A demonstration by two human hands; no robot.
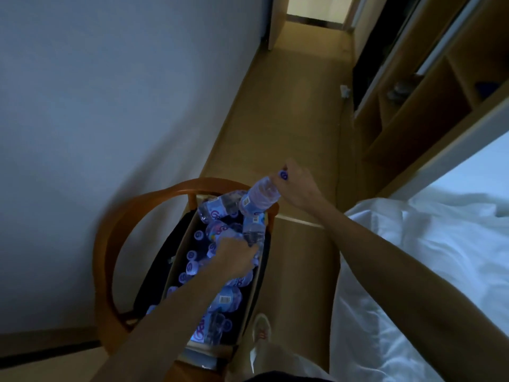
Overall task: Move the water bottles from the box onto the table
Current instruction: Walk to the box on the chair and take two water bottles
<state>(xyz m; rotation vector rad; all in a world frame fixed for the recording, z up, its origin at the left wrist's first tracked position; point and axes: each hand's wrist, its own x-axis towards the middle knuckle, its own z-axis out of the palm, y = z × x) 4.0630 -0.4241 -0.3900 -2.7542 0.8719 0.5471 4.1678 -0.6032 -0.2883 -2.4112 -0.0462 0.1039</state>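
Observation:
A cardboard box point(176, 267) full of small clear water bottles with blue caps sits on a wooden chair. My right hand point(296, 186) grips one bottle point(259, 198) by its neck and cap, holding it tilted above the far end of the box. My left hand point(237, 257) reaches down into the middle of the box, fingers curled around another bottle point(253, 230) that stands among the rest. Several more bottles point(220, 299) lie and stand beneath my left forearm.
The round-backed wooden chair point(110, 230) stands against a pale wall point(96, 106). A bed with white sheets point(440, 257) fills the right side. Wooden shelving point(427, 86) lines the far right, and a tan floor point(289, 106) runs down a narrow corridor ahead.

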